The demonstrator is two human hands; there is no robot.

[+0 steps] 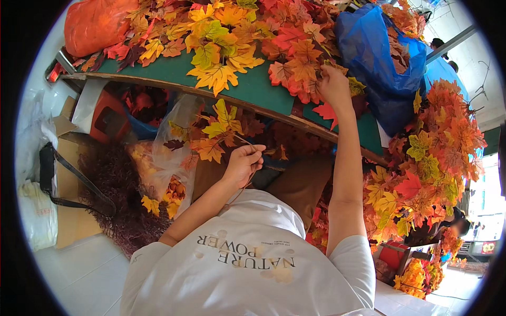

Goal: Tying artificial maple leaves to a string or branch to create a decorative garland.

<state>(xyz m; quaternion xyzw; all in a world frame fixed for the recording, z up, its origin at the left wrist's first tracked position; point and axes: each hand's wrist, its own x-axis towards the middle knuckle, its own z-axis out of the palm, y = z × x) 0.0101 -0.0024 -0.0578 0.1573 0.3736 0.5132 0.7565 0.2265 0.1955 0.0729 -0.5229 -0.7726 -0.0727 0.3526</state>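
Note:
My left hand (243, 164) is closed around the thin stem of a sprig of yellow and orange artificial maple leaves (219, 130), held over my lap below the table edge. My right hand (333, 87) reaches up onto the green table (253, 87) and its fingers pinch into a heap of red and orange leaves (295, 66) at the table's near edge. I cannot tell whether it has taken hold of one. More loose leaves in yellow, orange and red cover the tabletop (221, 47).
A blue plastic bag (379, 63) of leaves sits on the table's right end, an orange bag (95, 23) on its left end. Finished leaf branches (432, 163) bunch at my right. Clear bags of leaves (168, 158), a brown fuzzy bundle (116, 189) and cardboard boxes (66, 174) lie under the table at my left.

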